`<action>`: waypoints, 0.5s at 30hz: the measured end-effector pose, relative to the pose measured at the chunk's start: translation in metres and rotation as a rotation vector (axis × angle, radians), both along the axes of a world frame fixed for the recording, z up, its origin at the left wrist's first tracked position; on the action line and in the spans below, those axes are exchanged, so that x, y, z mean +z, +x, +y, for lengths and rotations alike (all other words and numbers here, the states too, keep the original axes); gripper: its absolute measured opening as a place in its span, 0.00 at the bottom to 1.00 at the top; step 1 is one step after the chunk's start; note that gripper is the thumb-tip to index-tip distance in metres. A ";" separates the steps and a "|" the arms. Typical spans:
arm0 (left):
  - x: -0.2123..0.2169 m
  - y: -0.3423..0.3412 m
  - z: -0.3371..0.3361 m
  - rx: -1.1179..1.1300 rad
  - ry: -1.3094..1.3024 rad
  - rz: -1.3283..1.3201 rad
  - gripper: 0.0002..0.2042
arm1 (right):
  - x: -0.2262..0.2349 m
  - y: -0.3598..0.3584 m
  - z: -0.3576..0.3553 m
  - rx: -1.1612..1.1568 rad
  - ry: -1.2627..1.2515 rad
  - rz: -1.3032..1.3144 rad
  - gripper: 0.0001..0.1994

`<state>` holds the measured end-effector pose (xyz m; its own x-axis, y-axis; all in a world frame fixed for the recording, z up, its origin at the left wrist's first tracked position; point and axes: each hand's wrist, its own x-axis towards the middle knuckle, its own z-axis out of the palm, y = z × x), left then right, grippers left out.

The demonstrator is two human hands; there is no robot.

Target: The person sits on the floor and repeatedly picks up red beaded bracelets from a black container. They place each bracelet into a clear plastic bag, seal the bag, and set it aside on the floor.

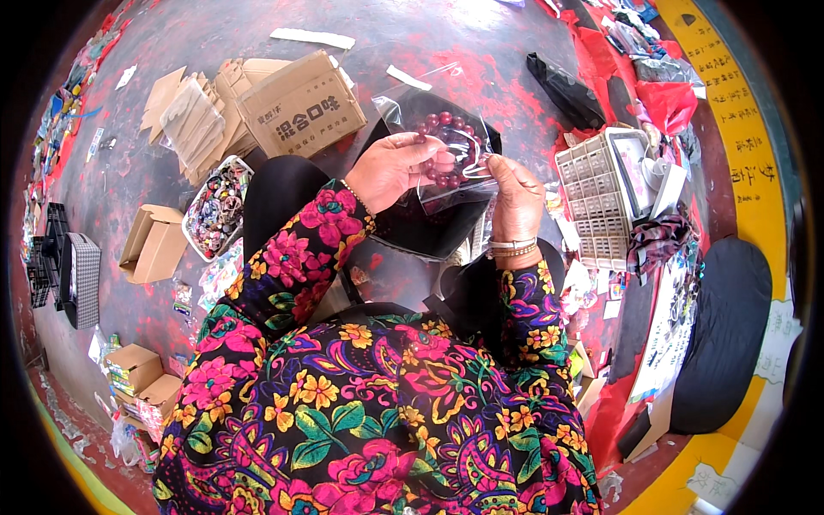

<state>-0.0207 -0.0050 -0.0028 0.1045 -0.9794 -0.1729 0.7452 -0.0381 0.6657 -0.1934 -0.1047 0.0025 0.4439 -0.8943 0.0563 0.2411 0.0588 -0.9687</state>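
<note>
In front of me, above my lap, a dark red beaded bracelet (445, 118) hangs between my hands with a clear plastic bag (446, 199) around or behind it; I cannot tell whether it is fully inside. My left hand (390, 172) is closed on the bracelet's left side, thumb pointing right. My right hand (518, 196) pinches the bag's right edge, by a white curved strip (477, 168) whose kind I cannot make out. Below both hands a black open bag or lined container (438, 242) sits between my knees, its contents mostly hidden.
A printed cardboard box (300, 107) and flattened cartons (196, 120) lie at the far left. Nearer stand a white basket of hair ties or trinkets (220, 206) and an open carton (153, 244). At right are a white plastic crate (594, 202) and a black oval seat (719, 335).
</note>
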 end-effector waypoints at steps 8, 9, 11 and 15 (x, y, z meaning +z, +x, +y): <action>-0.009 0.006 0.000 0.048 -0.111 0.046 0.10 | 0.013 0.003 -0.001 0.278 0.300 0.044 0.11; -0.007 0.003 -0.001 0.053 -0.110 0.050 0.10 | 0.010 0.003 0.000 0.286 0.306 0.053 0.11; -0.004 0.000 -0.001 0.048 -0.103 0.034 0.10 | 0.004 0.004 0.002 0.302 0.318 0.071 0.11; -0.002 0.003 0.000 0.054 -0.076 -0.043 0.10 | 0.000 0.005 0.000 0.261 0.279 0.069 0.11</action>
